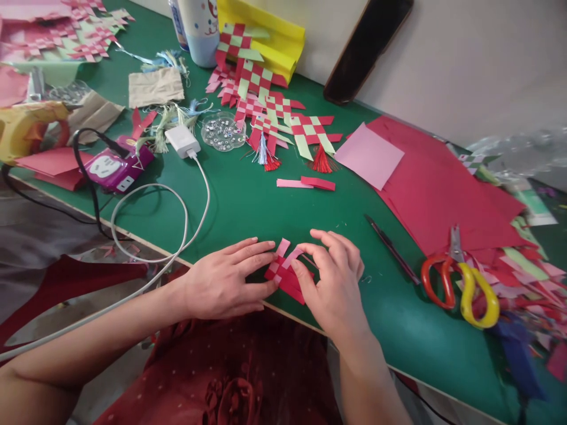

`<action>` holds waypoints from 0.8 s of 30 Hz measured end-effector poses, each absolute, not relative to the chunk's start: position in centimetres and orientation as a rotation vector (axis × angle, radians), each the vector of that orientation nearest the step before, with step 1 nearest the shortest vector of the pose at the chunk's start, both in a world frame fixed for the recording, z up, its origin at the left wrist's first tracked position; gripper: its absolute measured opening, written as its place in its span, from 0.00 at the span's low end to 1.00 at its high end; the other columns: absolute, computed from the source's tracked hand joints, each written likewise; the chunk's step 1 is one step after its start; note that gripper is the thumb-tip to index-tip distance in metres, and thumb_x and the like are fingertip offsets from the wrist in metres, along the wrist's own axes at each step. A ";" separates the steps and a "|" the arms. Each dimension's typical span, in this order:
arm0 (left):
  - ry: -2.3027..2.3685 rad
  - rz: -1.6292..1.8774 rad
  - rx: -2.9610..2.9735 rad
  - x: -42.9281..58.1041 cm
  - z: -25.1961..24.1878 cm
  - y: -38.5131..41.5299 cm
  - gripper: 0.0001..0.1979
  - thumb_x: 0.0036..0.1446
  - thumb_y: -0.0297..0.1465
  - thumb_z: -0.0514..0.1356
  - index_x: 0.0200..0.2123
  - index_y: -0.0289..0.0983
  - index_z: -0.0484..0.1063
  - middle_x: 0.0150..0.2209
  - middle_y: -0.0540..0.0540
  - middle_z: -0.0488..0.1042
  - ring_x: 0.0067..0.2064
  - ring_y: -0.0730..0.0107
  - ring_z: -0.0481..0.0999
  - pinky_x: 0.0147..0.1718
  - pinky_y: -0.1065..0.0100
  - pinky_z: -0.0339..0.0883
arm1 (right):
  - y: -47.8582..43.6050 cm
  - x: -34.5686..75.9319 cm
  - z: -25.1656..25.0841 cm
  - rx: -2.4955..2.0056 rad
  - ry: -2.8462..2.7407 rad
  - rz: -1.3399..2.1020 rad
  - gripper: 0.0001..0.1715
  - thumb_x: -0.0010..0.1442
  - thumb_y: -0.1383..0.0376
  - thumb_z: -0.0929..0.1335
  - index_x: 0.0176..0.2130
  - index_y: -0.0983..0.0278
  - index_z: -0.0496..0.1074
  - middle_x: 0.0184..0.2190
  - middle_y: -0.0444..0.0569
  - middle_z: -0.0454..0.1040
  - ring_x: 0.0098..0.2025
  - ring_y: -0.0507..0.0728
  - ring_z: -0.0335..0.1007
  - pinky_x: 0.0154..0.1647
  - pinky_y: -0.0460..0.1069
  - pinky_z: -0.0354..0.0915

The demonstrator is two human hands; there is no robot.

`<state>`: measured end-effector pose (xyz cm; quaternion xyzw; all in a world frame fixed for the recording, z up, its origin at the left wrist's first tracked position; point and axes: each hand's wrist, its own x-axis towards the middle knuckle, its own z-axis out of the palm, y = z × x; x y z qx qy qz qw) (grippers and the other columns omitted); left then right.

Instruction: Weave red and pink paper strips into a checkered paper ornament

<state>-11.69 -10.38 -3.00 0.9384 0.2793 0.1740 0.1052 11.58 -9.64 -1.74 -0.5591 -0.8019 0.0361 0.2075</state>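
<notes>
Near the table's front edge lies a small piece of woven paper strips [290,285], red and pink, with a pink strip end [284,245] sticking out at the top. My left hand [230,277] rests with stretched fingers, its fingertips touching the left side of the weave. On the right, my right hand [334,277] bends thumb and index finger together over a pink paper strip [293,257] of the weave. Its other fingers curl above the table. Beyond the hands lie a loose pink strip [292,183] and a folded red strip [319,183].
Scissors [456,283] and a dark pen [392,249] lie to the right, beside red paper sheets [434,177]. Finished woven fish shapes [310,130] with tassels lie at the back. A white charger [182,141] trails its cable at left, near a purple power strip [117,165].
</notes>
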 end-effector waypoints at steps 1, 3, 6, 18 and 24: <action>0.824 0.512 2.768 -11.7 -3.0 -10.4 0.17 0.66 0.41 0.56 0.54 0.42 0.71 0.61 0.35 0.66 0.68 0.47 0.59 0.64 0.47 0.58 | -9.5 11.4 -1.8 -1.553 -2.235 0.098 0.08 0.66 0.60 0.66 0.40 0.60 0.74 0.54 0.54 0.72 0.59 0.66 0.61 0.57 0.64 0.58; 0.825 0.517 2.774 -11.7 -3.0 -10.4 0.17 0.66 0.41 0.57 0.54 0.42 0.71 0.61 0.36 0.66 0.67 0.47 0.59 0.64 0.47 0.59 | -9.3 11.0 -1.7 -1.545 -2.242 0.091 0.08 0.65 0.62 0.66 0.36 0.60 0.74 0.53 0.53 0.73 0.59 0.66 0.61 0.57 0.64 0.57; 0.821 0.527 2.783 -11.7 -3.0 -10.3 0.17 0.66 0.41 0.57 0.54 0.41 0.71 0.60 0.37 0.67 0.67 0.49 0.59 0.64 0.47 0.59 | -8.9 10.7 -1.7 -1.538 -2.248 0.072 0.08 0.64 0.63 0.67 0.33 0.60 0.75 0.53 0.52 0.74 0.59 0.66 0.61 0.58 0.64 0.56; 0.794 0.516 2.823 -11.7 -3.2 -10.3 0.16 0.67 0.40 0.56 0.54 0.41 0.72 0.65 0.44 0.64 0.69 0.53 0.58 0.68 0.49 0.51 | -8.9 10.2 -1.8 -1.609 -2.261 -0.004 0.06 0.62 0.63 0.71 0.31 0.59 0.76 0.52 0.48 0.76 0.58 0.66 0.64 0.58 0.65 0.54; 0.755 0.503 2.824 -11.7 -3.4 -10.3 0.18 0.69 0.39 0.53 0.56 0.39 0.70 0.65 0.46 0.64 0.67 0.59 0.61 0.70 0.55 0.45 | -9.3 11.3 -0.9 -1.570 -2.210 -0.084 0.09 0.64 0.63 0.69 0.46 0.61 0.74 0.49 0.52 0.76 0.55 0.65 0.66 0.57 0.63 0.58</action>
